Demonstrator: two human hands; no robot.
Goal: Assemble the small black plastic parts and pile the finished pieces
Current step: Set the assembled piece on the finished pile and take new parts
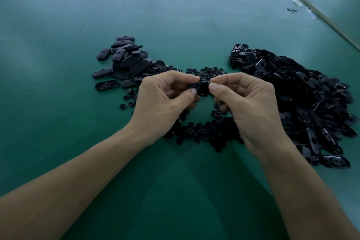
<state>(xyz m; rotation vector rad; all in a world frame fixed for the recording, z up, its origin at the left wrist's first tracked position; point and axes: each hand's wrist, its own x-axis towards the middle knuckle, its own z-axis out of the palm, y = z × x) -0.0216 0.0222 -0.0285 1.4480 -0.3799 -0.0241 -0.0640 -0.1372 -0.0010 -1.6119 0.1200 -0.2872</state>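
- Left of centre, I see a pile of closed oval pieces (pixel 124 62) on the green table (pixel 58 103).
- My left hand (pixel 163 99) has its grip pinched on the black part (pixel 199 86) at mid-frame.
- My right hand (pixel 247 103) pinches the part's other end.
- Small round parts (pixel 206 130) lie under both hands.
- A heap of open shells (pixel 302 99) fills the right.

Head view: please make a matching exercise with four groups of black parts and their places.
1. big heap of open shells
2. pile of closed oval pieces
3. small round parts
4. single oval piece

A. held by left hand and right hand
B. just beyond the left hand
C. right of the right hand
D. under and around both hands

Pairs: 1-C, 2-B, 3-D, 4-A
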